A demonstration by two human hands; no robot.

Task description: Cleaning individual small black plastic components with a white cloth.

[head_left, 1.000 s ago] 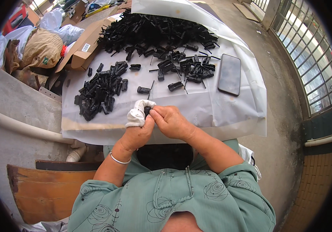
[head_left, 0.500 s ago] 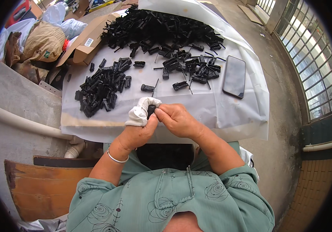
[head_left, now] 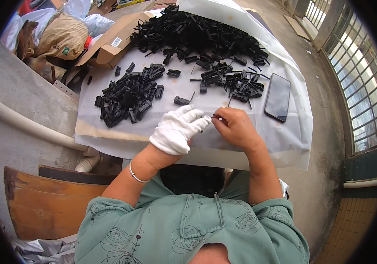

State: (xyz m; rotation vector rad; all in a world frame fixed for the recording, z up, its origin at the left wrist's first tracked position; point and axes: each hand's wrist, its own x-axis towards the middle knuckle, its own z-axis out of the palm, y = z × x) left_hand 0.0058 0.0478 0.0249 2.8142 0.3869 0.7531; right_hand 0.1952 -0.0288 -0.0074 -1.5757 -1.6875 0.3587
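Observation:
My left hand [head_left: 177, 130] wears a white glove, its back turned up and its fingers bent toward my right hand. A dark bit shows under the gloved fingertips, but most of what they hold is hidden. Bare, my right hand [head_left: 236, 128] pinches a small dark piece [head_left: 214, 117] between thumb and forefinger, close to the glove's fingertips. Just beyond the glove lies a single black plastic part [head_left: 182, 100] with a thin stem. A loose group of stemmed black parts [head_left: 241, 83] lies beyond my right hand, and a pile of black parts [head_left: 129, 92] lies left.
A big heap of black parts [head_left: 197, 35] covers the table's far end. White plastic sheeting [head_left: 280, 147] covers the table. A phone [head_left: 278, 97] lies at the right. An open cardboard box [head_left: 111, 46] and stuffed sacks [head_left: 63, 37] stand back left. A pipe [head_left: 30, 123] runs along the wall.
My hands have drawn slightly apart, and the left has turned its gloved back upward. One black part ahead of my hands has gone from its spot. The whole view has shifted a little.

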